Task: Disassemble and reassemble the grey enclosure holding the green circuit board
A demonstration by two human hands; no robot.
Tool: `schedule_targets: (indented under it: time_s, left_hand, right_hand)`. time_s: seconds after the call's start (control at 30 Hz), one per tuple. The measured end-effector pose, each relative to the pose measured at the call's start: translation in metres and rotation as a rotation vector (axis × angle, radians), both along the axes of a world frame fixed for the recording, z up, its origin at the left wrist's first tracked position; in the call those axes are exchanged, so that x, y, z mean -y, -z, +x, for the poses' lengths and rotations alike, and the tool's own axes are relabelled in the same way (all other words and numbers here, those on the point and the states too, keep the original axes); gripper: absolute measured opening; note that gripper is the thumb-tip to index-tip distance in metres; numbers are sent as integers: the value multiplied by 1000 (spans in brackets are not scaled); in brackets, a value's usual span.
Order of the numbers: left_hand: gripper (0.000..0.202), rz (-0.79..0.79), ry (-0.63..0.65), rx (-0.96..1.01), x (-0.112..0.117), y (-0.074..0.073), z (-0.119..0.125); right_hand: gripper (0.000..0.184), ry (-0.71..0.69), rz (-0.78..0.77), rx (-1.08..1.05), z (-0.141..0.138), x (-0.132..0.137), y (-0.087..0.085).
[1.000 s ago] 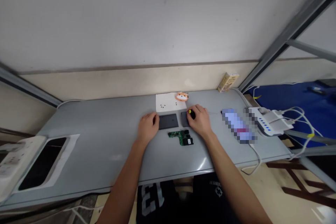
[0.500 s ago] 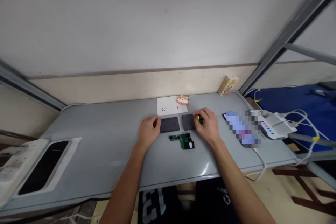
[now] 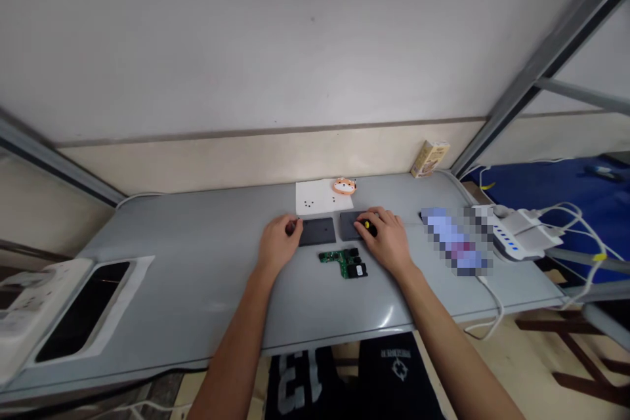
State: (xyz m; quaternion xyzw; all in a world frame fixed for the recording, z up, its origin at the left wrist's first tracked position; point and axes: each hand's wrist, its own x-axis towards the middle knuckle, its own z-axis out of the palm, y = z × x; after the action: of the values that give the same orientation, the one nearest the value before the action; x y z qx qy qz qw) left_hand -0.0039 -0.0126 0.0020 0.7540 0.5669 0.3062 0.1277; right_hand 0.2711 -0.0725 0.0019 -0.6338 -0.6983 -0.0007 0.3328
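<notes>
Two flat dark-grey casing pieces lie side by side on the desk. My left hand (image 3: 279,239) is at the edge of the left casing piece (image 3: 319,231), its fingers curled and pinched together; what they hold is hidden. Over the right casing piece (image 3: 347,226), my right hand (image 3: 388,237) is closed around a small yellow-and-black tool (image 3: 367,226), whose tip I cannot see. Just in front of the pieces is a green circuit board (image 3: 343,264) with black parts. Behind them several tiny dark screws (image 3: 308,204) rest on a white paper sheet (image 3: 319,190).
An orange-and-white animal-faced item (image 3: 344,186) sits on the paper. Along the right are a lit phone (image 3: 450,236) on a cable, a white power strip (image 3: 512,236) and a small box (image 3: 429,159). A dark phone (image 3: 83,312) lies at the left beside a white socket unit (image 3: 44,302).
My right hand has shifted slightly left, bringing the yellow-and-black tool further over the right casing piece. The left hand's fingers have curled a little more. The camera view has shifted slightly.
</notes>
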Motion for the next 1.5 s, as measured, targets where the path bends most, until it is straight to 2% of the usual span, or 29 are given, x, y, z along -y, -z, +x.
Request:
schedule_targets:
  time_s: [0.37, 0.67, 0.73, 0.83, 0.87, 0.97, 1.0, 1.07, 1.17, 1.27, 1.33, 1.5]
  left_hand:
    - [26, 49, -58, -32, 2, -3, 0]
    - [30, 62, -77, -28, -2, 4, -3]
    - [31, 107, -100, -35, 1, 0, -2]
    - [29, 274, -115, -74, 17, -9, 9]
    - [27, 318, -38, -92, 25, -13, 16]
    - [19, 246, 553, -276, 51, -20, 39]
    - [19, 219, 650, -312, 58, -20, 46]
    - [24, 179, 692, -319, 68, -18, 54]
    - [25, 153, 628, -310, 71, -14, 55]
    - [22, 162, 616, -281, 65, -14, 47]
    - [20, 179, 559, -208, 58, -16, 39]
    - [21, 175, 143, -37, 35, -13, 14]
  right_hand:
    - [28, -28, -5, -18, -2, 4, -2]
    - [28, -30, 10, -33, -6, 4, -3]
    - [25, -19, 36, -55, -6, 6, -6]
    - [22, 27, 96, -76, -5, 17, -10]
    - [21, 44, 114, -74, -4, 23, -10]
    - [19, 44, 115, -33, 0, 40, -7]
    - [18, 45, 111, -17, 1, 44, -5]
    - [18, 57, 106, 7, 4, 49, -2]
    - [18, 102, 95, 7, 4, 49, 0]
    - [21, 123, 75, -9, 4, 46, 2]
    - [21, 109, 60, 0, 4, 45, 4]
    - [23, 79, 65, 36, 6, 43, 11]
